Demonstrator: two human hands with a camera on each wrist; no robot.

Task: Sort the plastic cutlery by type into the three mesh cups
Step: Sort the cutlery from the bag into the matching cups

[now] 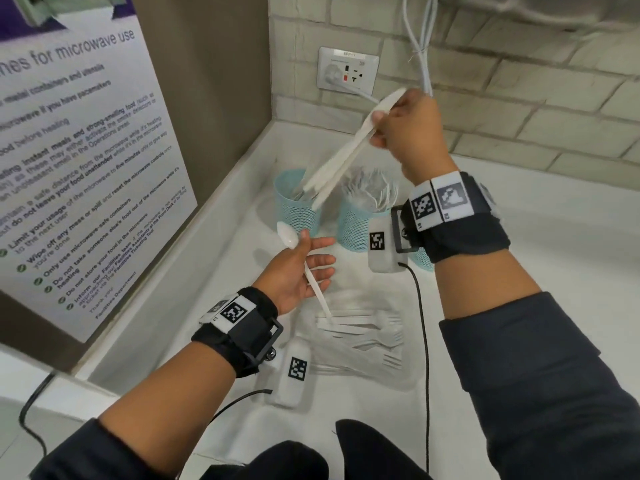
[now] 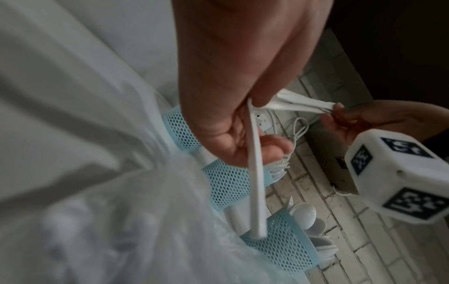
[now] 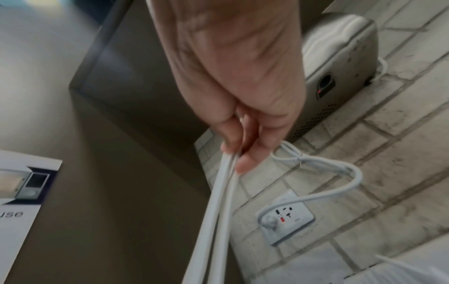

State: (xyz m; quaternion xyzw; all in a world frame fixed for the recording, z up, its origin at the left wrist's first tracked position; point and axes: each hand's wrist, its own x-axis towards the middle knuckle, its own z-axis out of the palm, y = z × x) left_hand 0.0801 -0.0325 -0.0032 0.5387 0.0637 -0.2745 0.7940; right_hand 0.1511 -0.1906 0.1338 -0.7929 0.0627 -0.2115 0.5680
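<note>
Pinching a knife bundle (image 1: 349,147) in right hand (image 1: 408,133), tips angled into left cup (image 1: 296,209) at 10 o'clock of middle cup (image 1: 360,226). Left hand (image 1: 298,271) pinching a spoon (image 1: 304,268) by thumb, fingers spread. Loose forks (image 1: 367,341) on tabletop (image 1: 554,258) at 6 o'clock. Risks: fanned tips catching the mesh rim, tipping the light cup; spoon slipping.

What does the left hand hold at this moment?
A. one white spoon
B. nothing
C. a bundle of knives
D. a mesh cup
A: in the head view the left hand holds a single white spoon, bowl up, while the right hand grips the bundle of knives.
</note>
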